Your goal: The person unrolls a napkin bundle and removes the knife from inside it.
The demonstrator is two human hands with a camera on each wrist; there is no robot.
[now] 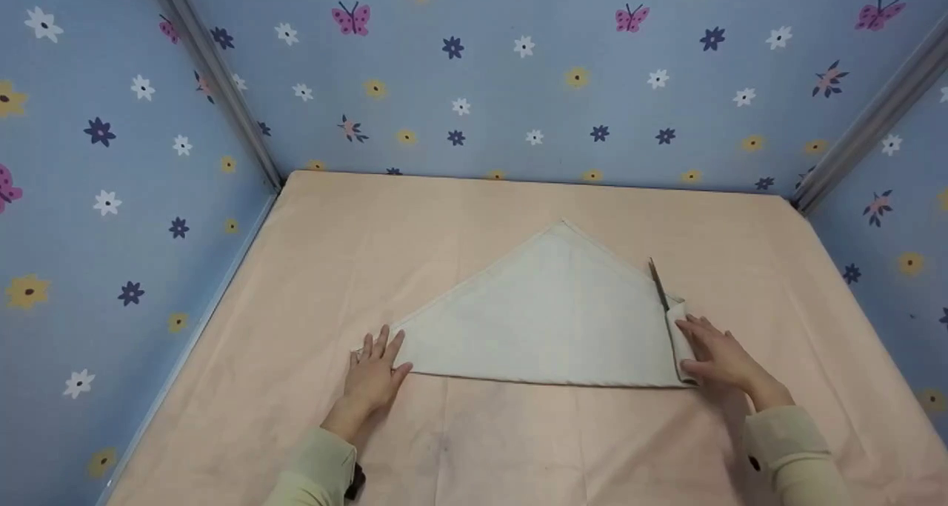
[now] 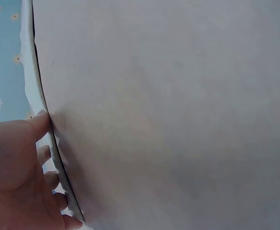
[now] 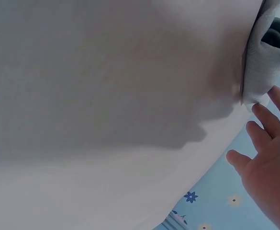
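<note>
A pale cloth [image 1: 541, 321], folded into a triangle, lies on the table with its point away from me. Over its left corner my left hand [image 1: 372, 376] rests with spread fingers, the fingertips on the cloth. The right end is turned into a roll [image 1: 680, 343]. Out of the roll's far end sticks a thin dark stick-like thing [image 1: 658, 282]; the rest of it is hidden in the cloth. Against the roll's right side, my right hand [image 1: 726, 359] touches with fairly straight fingers. In the right wrist view, the roll's hollow end [image 3: 276, 33] shows a spiral of cloth.
A light peach cover [image 1: 518, 439] with creases spreads over the table. Blue panels [image 1: 489, 69] printed with flowers and butterflies stand behind and at both sides, with grey posts [image 1: 222, 76] at the corners.
</note>
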